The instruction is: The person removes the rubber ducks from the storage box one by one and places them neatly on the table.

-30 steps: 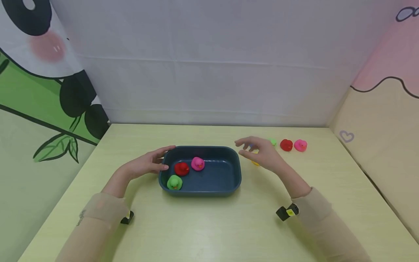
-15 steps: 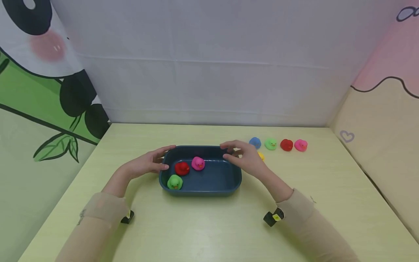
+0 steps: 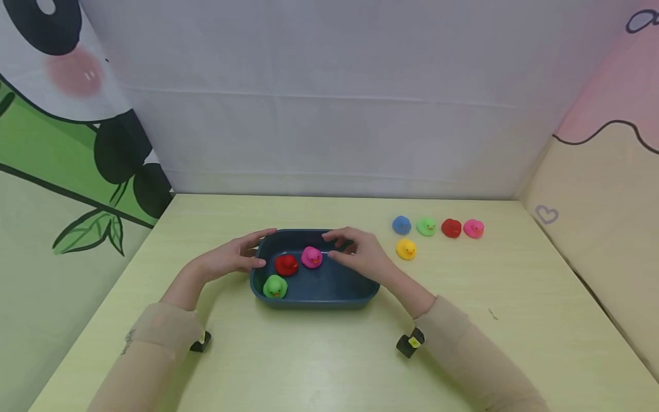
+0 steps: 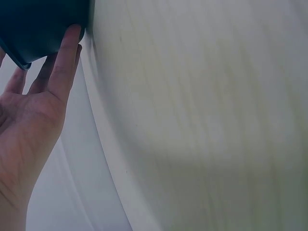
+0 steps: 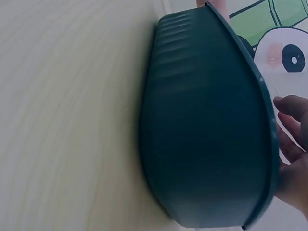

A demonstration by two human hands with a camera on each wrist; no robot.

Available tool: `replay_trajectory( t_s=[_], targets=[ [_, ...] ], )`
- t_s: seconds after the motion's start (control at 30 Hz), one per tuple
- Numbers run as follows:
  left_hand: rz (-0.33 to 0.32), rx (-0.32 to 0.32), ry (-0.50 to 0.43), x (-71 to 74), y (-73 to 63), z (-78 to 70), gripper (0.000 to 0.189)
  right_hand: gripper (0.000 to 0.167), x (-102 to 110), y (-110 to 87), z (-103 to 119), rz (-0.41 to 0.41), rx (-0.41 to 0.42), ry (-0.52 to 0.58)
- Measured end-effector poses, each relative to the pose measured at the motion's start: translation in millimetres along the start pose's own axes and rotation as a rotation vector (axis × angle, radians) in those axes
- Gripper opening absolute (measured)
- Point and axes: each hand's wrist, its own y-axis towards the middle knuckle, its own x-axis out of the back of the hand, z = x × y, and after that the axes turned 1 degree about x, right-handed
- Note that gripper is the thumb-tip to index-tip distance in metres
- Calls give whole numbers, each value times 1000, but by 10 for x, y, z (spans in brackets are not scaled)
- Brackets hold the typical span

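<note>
A dark blue rectangular tub (image 3: pixel 329 292) stands on the table. My left hand (image 3: pixel 230 255) holds its left end, thumb over the rim and fingers along the outer wall; those fingers (image 4: pixel 65 62) touch the wall in the left wrist view. Inside the tub's left half are a red rubber duck (image 3: pixel 286 265), a pink rubber duck (image 3: pixel 312 257) and a green rubber duck (image 3: pixel 275 286). Above the tub's right half hangs my right hand (image 3: pixel 362 253), fingers loosely bent and apart from the thumb. No object shows between them. The pink duck is nearest to it.
Right of the tub, at the back, a blue duck (image 3: pixel 401 225), a green duck (image 3: pixel 426 226), a red duck (image 3: pixel 451 228) and a pink duck (image 3: pixel 473 229) form a row. A yellow duck (image 3: pixel 406 249) sits in front of the blue one. A white cloth wall (image 3: pixel 329 143) rises behind the table.
My right hand has moved left from beside the blue and yellow ducks to over the tub, uncovering those ducks. The left hand, the tub and the ducks have stayed in place.
</note>
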Motion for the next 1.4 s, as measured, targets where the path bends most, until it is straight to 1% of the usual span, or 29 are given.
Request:
replay_trajectory(
  t_s=[0.1,0.27,0.43,0.57,0.7,0.83,1.13,1.4],
  targets=[
    [3,0,-1,-2,1,1,72,37,-55,28,-10,12,-8,-8],
    [4,0,3,0,-3,1,71,37,-137,70,-41,34,-11,-51],
    [8,-6,3,5,-2,8,71,37,-213,124,-89,33,-7,-68],
    [10,-11,-5,7,-2,5,70,37,-248,163,-113,35,-11,-71],
    [10,-11,-6,6,-8,-7,71,37,-254,197,-124,53,-13,-98],
    [9,-7,-3,3,-10,-10,71,38,-260,227,-138,77,-19,-130],
    [12,-14,-5,13,4,20,70,39,-297,272,-177,131,-71,-192],
    [14,-19,-4,14,1,14,70,42,-341,274,-221,222,-58,-266]
  ],
)
